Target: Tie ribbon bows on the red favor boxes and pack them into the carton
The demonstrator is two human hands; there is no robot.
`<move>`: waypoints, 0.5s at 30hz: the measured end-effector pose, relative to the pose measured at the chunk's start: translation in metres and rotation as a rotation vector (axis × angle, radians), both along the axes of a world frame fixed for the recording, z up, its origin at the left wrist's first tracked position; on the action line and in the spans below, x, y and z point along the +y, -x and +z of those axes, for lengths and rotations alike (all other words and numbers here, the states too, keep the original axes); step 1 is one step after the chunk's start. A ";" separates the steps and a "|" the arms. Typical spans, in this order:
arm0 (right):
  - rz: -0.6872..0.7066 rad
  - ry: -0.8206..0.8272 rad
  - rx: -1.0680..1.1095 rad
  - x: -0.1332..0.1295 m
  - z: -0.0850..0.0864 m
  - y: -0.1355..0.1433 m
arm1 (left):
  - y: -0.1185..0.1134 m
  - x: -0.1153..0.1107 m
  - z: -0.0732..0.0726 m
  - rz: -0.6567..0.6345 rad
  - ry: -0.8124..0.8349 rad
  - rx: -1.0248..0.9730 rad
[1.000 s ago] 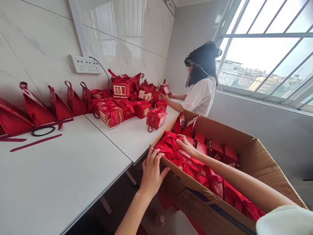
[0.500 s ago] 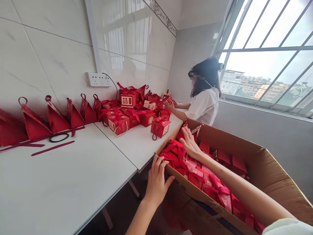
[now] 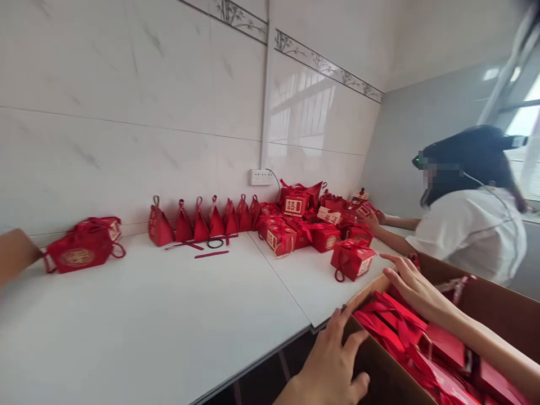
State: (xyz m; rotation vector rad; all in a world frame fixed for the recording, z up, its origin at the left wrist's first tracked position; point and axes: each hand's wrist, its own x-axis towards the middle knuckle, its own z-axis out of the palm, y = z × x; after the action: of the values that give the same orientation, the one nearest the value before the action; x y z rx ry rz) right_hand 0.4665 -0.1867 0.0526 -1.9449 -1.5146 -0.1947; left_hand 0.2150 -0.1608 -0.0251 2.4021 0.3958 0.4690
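Note:
A large cardboard box [image 3: 375, 289] at the lower right holds many red gift boxes [image 3: 447, 343] with ribbon bows. At its near-left corner rests my left hand [image 3: 331, 360], fingers apart on the rim. My right hand [image 3: 409, 281] is stretched flat over the far-left part of the box, above the red packages, with nothing in it. Just beyond the fingertips, a red gift box [image 3: 353, 259] with a loop handle sits alone on the white table [image 3: 169, 320]. Several more gift boxes [image 3: 295, 230] are heaped behind it.
Along the tiled wall stand several red triangular boxes [image 3: 200, 222], with ribbon strips [image 3: 211, 255] and a black ring [image 3: 215, 243] before them. Two red boxes [image 3: 82, 247] sit farther left, beside a blurred brown shape [image 3: 17, 256]. A co-worker [image 3: 468, 225] handles a red box at the back right.
My view has swung left, bringing more of the table and the left-hand boxes into sight. Both hands stay at the cardboard box, the right now nearer its left rim.

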 end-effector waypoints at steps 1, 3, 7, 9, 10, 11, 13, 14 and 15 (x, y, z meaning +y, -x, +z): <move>0.048 -0.007 -0.005 0.004 0.004 0.008 | 0.009 0.004 0.005 0.005 -0.024 -0.006; 0.166 0.017 -0.020 0.015 0.005 0.026 | 0.030 0.014 0.013 0.030 -0.076 -0.026; 0.398 0.164 -0.086 0.050 -0.019 0.066 | 0.083 0.042 0.023 0.160 -0.196 0.016; 0.495 0.232 -0.123 0.073 -0.037 0.087 | 0.114 0.057 0.024 0.265 -0.270 0.044; 0.535 0.259 -0.136 0.084 -0.044 0.099 | 0.132 0.064 0.024 0.326 -0.307 0.050; 0.573 0.276 -0.146 0.096 -0.051 0.112 | 0.150 0.069 0.024 0.393 -0.345 0.052; 0.648 0.270 -0.154 0.120 -0.059 0.138 | 0.189 0.077 0.022 0.550 -0.418 0.051; 0.681 0.248 -0.149 0.132 -0.062 0.152 | 0.209 0.079 0.021 0.639 -0.454 0.046; 0.708 0.225 -0.135 0.143 -0.064 0.166 | 0.230 0.079 0.020 0.738 -0.495 0.029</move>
State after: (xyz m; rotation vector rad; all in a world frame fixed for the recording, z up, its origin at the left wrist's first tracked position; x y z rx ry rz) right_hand 0.3002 -0.0433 -0.0113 -1.4502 -2.2908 0.1630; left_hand -0.0151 -0.0814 -0.0047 2.6674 1.3294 0.9399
